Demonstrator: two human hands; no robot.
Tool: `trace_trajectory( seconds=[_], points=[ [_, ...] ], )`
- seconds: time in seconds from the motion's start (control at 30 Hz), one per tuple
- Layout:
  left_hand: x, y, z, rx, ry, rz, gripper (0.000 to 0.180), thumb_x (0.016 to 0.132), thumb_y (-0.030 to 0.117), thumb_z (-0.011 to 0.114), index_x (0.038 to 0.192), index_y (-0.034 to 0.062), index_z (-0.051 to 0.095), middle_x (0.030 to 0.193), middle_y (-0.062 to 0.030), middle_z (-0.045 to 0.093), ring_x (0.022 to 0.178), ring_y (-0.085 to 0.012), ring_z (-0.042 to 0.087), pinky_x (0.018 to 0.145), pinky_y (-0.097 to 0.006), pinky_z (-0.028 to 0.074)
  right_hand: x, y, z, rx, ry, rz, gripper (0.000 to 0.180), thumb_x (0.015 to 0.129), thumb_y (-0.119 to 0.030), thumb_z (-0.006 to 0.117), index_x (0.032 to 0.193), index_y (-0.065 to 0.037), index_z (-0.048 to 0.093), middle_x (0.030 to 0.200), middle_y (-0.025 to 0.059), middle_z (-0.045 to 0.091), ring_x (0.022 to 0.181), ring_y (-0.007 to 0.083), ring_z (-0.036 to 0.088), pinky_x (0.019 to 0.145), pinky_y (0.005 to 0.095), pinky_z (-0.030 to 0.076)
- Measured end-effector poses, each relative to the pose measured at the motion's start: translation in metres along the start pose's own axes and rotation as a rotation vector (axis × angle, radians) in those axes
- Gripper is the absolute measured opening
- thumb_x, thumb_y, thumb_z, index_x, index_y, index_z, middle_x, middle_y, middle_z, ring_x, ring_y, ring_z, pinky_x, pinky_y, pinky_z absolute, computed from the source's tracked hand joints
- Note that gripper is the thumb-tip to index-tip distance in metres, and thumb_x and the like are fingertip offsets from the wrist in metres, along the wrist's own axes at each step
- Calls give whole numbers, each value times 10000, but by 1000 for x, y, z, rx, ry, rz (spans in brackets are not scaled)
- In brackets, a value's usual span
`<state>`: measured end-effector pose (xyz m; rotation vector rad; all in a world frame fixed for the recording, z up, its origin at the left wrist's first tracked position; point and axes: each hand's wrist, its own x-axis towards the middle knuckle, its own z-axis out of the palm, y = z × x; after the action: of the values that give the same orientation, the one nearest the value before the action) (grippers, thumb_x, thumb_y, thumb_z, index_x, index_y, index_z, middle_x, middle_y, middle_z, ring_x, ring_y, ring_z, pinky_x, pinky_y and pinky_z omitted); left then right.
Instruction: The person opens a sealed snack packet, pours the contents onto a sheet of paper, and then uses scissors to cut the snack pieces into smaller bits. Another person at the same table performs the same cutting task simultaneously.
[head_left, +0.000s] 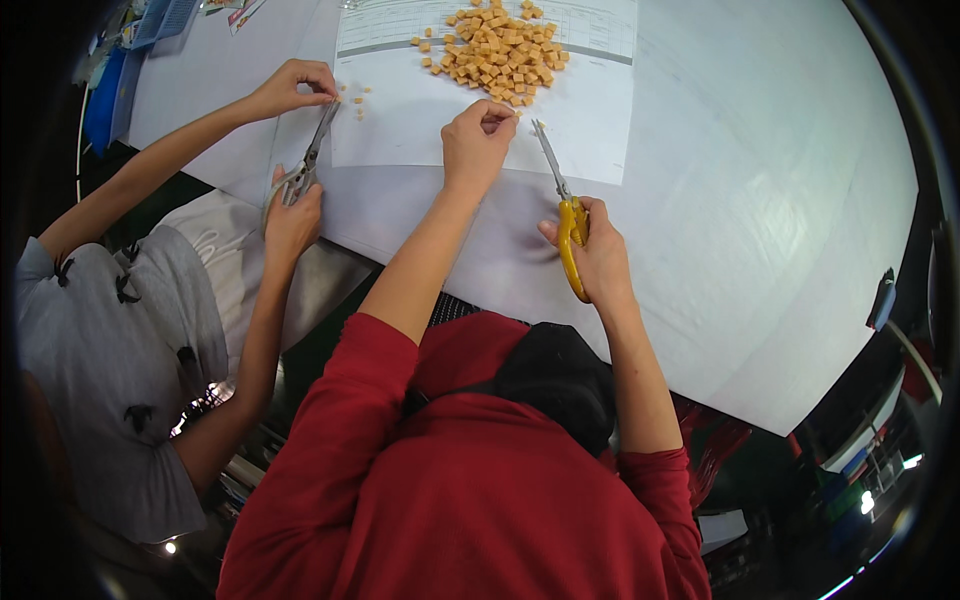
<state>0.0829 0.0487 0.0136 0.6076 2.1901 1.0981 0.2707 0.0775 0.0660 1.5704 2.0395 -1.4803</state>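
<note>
My left hand is closed in a pinch just below the heap of small orange cubes. A tiny orange piece shows at its fingertips. In my right hand is a pair of scissors with yellow handles, the fingers wrapped round them. Their slim metal blades point up and away, slightly parted at the tips, a little to the right of the left fingertips. Under the cubes lies a white printed sheet.
On my left, a co-worker's hand holds grey-handled scissors. The co-worker's other hand pinches near the blade tips, beside a few loose orange bits. A blue basket stands at the far left of the white table.
</note>
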Motion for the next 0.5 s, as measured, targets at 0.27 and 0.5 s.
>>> trace_trajectory(
  seconds=[0.27, 0.5],
  points=[
    [1, -5, -16, -583, -274, -310, 176, 856, 41, 651, 1025, -5, 636, 933, -94, 674, 830, -174, 669, 769, -270, 533, 1, -3, 3, -70, 7, -93, 701, 775, -521, 703, 1157, 23, 482, 1035, 215, 628, 931, 360, 631, 766, 422, 497],
    [-4, -1, -18, -648, -275, -348, 199, 854, 49, 658, 1039, -17, 629, 916, -93, 671, 831, -177, 667, 760, -265, 532, 1, -5, 2, -60, 8, -86, 674, 763, -523, 712, 1113, 18, 513, 928, 215, 650, 867, 379, 639, 729, 429, 500]
  ],
)
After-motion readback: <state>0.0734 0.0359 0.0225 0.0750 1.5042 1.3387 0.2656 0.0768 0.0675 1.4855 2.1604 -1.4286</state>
